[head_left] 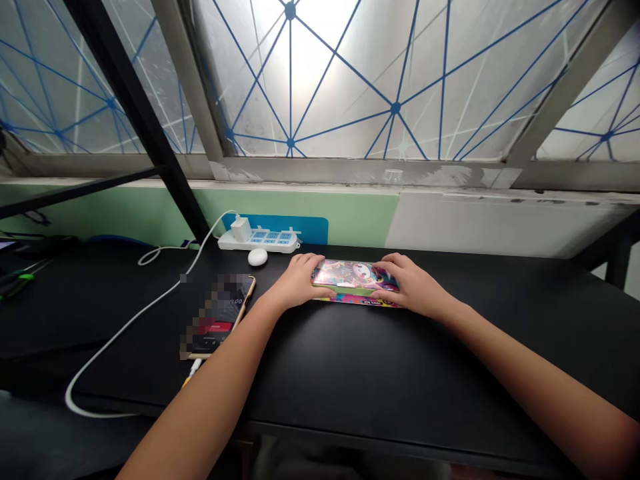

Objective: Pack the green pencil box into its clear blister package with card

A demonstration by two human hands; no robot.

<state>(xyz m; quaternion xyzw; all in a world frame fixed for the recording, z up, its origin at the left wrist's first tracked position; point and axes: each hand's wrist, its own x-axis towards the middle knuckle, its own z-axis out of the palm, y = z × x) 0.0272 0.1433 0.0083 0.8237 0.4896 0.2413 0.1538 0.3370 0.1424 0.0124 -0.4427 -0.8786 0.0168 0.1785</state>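
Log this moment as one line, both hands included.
left hand: gripping pencil box, left end | right hand: gripping its right end | surface: black desk | nearby: phone, white power strip

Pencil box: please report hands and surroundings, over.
Left hand grips left end, right hand grips right end. Pencil box on black desk. Smartphone to its left, not between hands.

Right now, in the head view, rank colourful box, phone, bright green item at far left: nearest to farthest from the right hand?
From the right hand:
1. Colourful box: in its grasp, between both hands.
2. Phone: left, beyond the left hand.
3. Bright green item: far left edge.
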